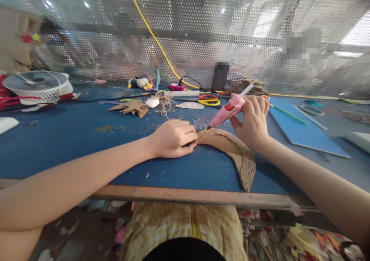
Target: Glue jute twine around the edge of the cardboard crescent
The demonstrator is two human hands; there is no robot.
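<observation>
A curved cardboard crescent (232,151) lies on the blue table, its outer edge covered in rows of brown twine. My left hand (177,138) is closed on the crescent's left end, and the fingers hide that tip. In my right hand (254,118) is a pink hot glue gun (227,110) with a pale glue stick out of its back. Its nozzle points down to the left and sits at the twine-covered upper edge, close to my left fingers. Whether the nozzle touches the twine I cannot tell. Loose twine (167,105) trails behind my left hand.
Behind my hands lie scissors with red and yellow handles (208,100), cut cardboard leaf shapes (131,107) and a white rounded case (152,102). A blue board (303,126) is on the right, a white fan (37,87) on the left. A perforated metal screen (185,34) stands at the back.
</observation>
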